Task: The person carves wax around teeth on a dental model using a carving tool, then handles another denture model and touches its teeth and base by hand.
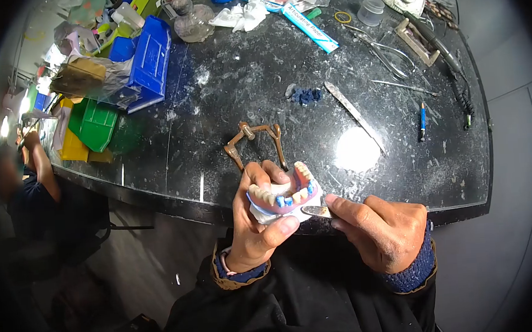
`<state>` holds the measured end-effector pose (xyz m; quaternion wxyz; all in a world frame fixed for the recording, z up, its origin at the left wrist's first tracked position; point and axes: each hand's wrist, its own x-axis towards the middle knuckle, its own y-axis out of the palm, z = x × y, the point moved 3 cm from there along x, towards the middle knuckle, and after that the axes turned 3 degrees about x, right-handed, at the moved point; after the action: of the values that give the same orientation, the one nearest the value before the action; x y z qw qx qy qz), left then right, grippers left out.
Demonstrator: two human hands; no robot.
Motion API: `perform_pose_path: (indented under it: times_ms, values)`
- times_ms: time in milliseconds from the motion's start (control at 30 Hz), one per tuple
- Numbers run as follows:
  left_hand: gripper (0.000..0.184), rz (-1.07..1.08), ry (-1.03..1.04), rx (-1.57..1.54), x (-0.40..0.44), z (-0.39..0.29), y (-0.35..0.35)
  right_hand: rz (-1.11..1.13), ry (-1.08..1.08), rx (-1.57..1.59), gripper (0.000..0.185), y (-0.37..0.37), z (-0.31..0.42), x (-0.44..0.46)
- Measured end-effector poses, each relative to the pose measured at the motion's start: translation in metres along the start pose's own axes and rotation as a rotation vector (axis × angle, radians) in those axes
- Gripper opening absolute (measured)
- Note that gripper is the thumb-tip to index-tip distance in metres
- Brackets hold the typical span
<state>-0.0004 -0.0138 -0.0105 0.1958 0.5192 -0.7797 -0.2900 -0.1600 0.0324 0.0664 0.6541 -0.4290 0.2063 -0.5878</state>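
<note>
My left hand (253,235) is closed around a dental model (285,206), thumb on its near side and fingers behind. The model has a white plaster base, a pink gum part and a curved row of cream teeth, with blue patches on several front ones. My right hand (387,230) grips a small metal spatula (315,211). Its rounded blade reaches the model's front right edge; whether it touches I cannot tell. Most of the handle is hidden in my fingers. Just beyond my left hand, a brown metal articulator frame (233,150) lies on the bench.
On the dark, dusty bench (208,118) lie blue crumbs (306,95), a long flat blade (351,112), pliers (387,58), a blue pencil-like tool (423,122) and an articulating paper packet (310,28). Blue bins (153,63) and green bins (94,123) stand left. Another person (39,167) sits far left.
</note>
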Motion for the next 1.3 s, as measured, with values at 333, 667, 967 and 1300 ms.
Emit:
perform_pose_path:
  times_ms: [333,667,967,1300]
  values:
    - [0.046,-0.077,0.124,0.029,0.001,0.007,0.0,-0.212,0.058,0.035,0.032,0.038,-0.003,-0.01]
    - [0.045,-0.074,0.154,0.078,0.001,0.008,-0.006,-0.153,0.131,0.157,0.03,0.037,0.0,-0.01]
    - [0.046,0.199,-0.087,-0.464,-0.001,0.004,0.005,0.051,-0.078,0.098,0.024,-0.012,-0.009,-0.001]
    - [0.051,0.358,-0.127,-0.624,-0.004,0.01,0.013,0.043,-0.187,-0.099,0.02,-0.021,-0.003,-0.007]
